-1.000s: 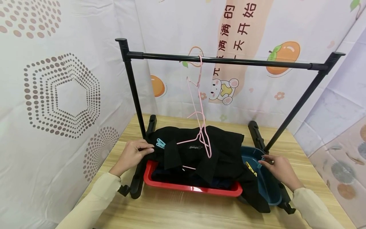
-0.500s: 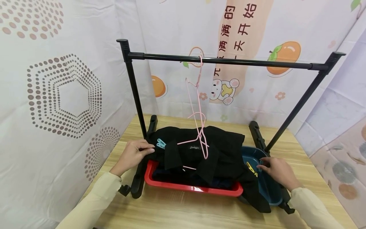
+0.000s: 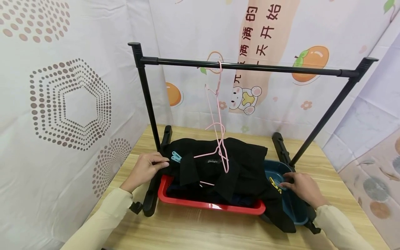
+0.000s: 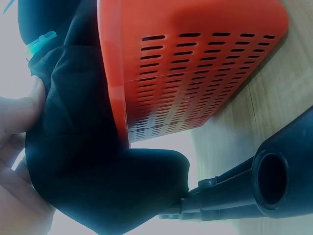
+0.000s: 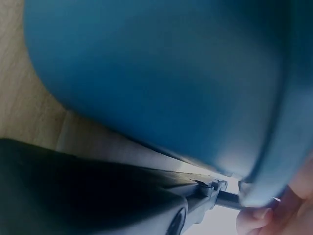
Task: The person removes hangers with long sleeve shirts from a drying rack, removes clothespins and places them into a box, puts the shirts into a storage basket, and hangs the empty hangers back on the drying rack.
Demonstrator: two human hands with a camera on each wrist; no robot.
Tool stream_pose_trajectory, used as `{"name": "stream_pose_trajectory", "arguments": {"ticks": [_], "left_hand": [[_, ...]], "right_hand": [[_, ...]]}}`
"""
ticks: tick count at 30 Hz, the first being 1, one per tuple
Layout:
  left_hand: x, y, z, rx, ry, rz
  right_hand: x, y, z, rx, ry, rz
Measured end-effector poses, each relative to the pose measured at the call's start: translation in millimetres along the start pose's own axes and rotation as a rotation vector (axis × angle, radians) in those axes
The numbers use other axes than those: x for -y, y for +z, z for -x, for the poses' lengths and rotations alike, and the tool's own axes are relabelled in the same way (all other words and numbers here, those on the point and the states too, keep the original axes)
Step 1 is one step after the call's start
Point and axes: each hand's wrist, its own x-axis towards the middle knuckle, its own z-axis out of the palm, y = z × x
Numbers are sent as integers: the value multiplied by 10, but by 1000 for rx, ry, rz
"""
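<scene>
My left hand (image 3: 147, 170) pinches the left part of a black collared shirt (image 3: 250, 166) between thumb and fingers. Beside those fingertips, light-blue clothespins (image 3: 176, 157) sit on the cloth. The shirt lies over a red basket (image 3: 215, 206), its collar towards me and one sleeve hanging off the right. A pink hanger (image 3: 204, 154) is partly inside the shirt. Over the blue basin (image 3: 293, 211), my right hand (image 3: 301, 185) pinches a small light-blue clothespin (image 3: 283, 188), mostly hidden by the fingers. A yellow clothespin (image 3: 275, 184) is right by its fingertips.
A black rack (image 3: 250, 66) stands across the table, its feet beside the basket and basin. Another pink hanger (image 3: 219, 111) hangs from the bar down in front of the shirt. Dark cloth (image 3: 206, 196) fills the red basket. Patterned curtains enclose the back and sides.
My right hand has shifted slightly left and lower over the blue basin, towards the yellow clothespin. The hanging pink hanger sways a little. My left hand keeps its hold on the shirt.
</scene>
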Motion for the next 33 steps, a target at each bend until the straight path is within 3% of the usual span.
{"name": "stream_pose_trajectory", "arguments": {"ticks": [9,17,25,33], "left_hand": [[6,13,-2,-1,-8,2],[2,3,11,2,-16,2],[-23,-16,-7,4,-27,-8],[-30,11,-17,13,-24,-3]], "right_hand": [[82,-93,-46,-62,14,-81],[354,-289,-137,-127,12,-135],[828,-467,-358,-219,-126,-187],[1284,-536,-481,-208,-228,-237]]}}
